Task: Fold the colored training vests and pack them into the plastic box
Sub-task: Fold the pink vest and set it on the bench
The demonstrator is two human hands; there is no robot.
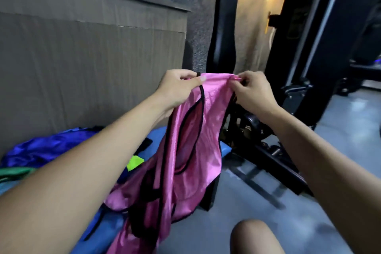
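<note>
Glossy pink mesh vest with black binding, held up before me and draping onto the blue mat. My left hand and right hand each pinch its top edge, arms outstretched. Blue vest, green vest and neon-yellow fabric lie crumpled at left.

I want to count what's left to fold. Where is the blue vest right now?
In the head view the blue vest lies crumpled at the lower left, at the foot of the cardboard wall, beyond the left forearm and left of the held pink vest.
</note>
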